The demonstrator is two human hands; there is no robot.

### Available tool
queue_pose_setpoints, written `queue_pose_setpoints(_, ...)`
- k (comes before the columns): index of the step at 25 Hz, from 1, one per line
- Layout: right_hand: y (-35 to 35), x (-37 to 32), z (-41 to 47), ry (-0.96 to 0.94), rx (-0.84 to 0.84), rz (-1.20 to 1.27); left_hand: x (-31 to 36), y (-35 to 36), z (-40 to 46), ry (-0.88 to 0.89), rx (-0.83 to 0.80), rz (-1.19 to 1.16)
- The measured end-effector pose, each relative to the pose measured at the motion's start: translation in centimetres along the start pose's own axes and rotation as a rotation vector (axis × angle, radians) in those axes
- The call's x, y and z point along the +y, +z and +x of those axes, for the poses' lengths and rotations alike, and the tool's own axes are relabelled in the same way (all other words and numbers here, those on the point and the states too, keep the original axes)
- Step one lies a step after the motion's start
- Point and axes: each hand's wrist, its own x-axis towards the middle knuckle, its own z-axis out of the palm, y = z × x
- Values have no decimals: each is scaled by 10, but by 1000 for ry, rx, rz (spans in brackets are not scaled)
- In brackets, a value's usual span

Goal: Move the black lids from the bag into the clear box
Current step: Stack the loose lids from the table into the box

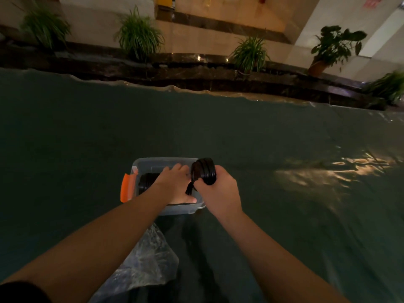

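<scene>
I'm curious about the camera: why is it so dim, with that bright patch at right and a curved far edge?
Head view: low light dims the dark table cover; the glare patch is a reflected lamp; the wide-angle lens bows the table edge; the black lids in the right hand look soft.

Dim, warm light from far; glare patch on the counter at right; wide-angle edges bend.

This looks like a lobby or atrium, dimly lit. Potted plants line a dark stone ledge before polished marble walls, and a dark cloth covers the work surface.
</scene>
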Motion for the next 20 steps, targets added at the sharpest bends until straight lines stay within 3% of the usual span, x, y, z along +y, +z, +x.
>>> queue_pose_setpoints(3, 18, -1, 0, 21, -17, -72, -4, 8, 4, -18, 8, 19)
queue_pose_setpoints(14, 64, -9, 14, 96, -36, -238, -19, 19, -2, -121, 91, -268)
queue_pose_setpoints(19, 81, -6, 33, 140, -329, -487, -21, 16, -8, -115, 113, -275)
queue_pose_setpoints(20, 81, -7, 37, 175, -370, -430, -20, 17, -9, -109, 116, -279)
